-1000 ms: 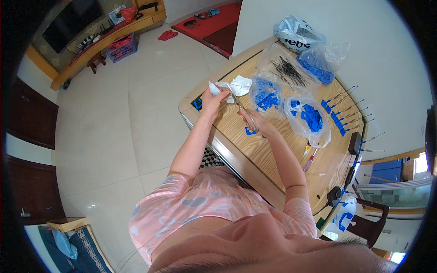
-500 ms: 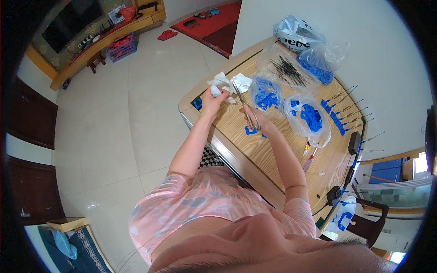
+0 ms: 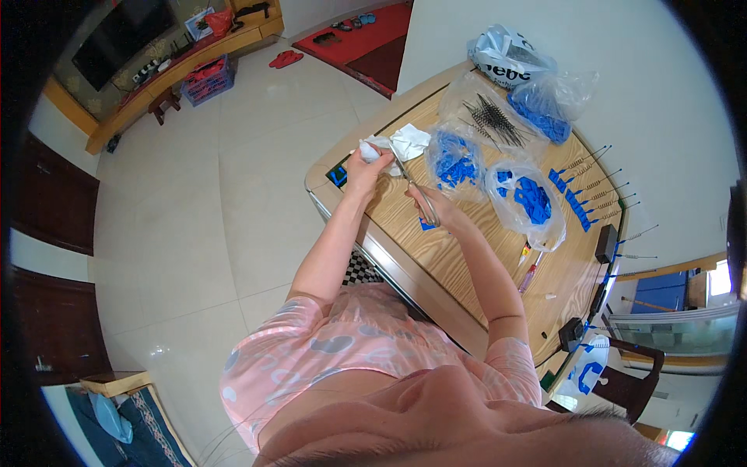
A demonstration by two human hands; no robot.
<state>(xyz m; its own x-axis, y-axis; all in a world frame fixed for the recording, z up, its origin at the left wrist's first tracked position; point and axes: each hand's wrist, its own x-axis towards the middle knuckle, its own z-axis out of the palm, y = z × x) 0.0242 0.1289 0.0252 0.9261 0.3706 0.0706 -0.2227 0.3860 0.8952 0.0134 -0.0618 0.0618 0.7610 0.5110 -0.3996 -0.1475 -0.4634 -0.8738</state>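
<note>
My left hand (image 3: 363, 173) is closed on a crumpled white piece (image 3: 369, 152), tissue or thin plastic, over the table's left end. In my right hand (image 3: 436, 206) is a pair of metal scissors (image 3: 403, 171), fingers around the handles. The blades reach up to the white piece beside my left fingertips; whether they are parted there is hard to see. Another crumpled white piece (image 3: 410, 142) lies just beyond on the wooden table (image 3: 459, 261). A small blue piece (image 3: 426, 224) shows under my right hand, partly covered by it.
Clear bags of blue parts (image 3: 455, 162), (image 3: 534, 201) lie right of my hands, with black coiled pieces (image 3: 498, 121) on plastic behind. Blue pieces with spring wires (image 3: 576, 201) line the right edge near a dark block (image 3: 606, 244). A screwdriver (image 3: 529, 276) lies nearer me.
The scissors have turned and shifted slightly left, closer to my left fingers. The white material in my left hand has drawn in and sits lower over the table.
</note>
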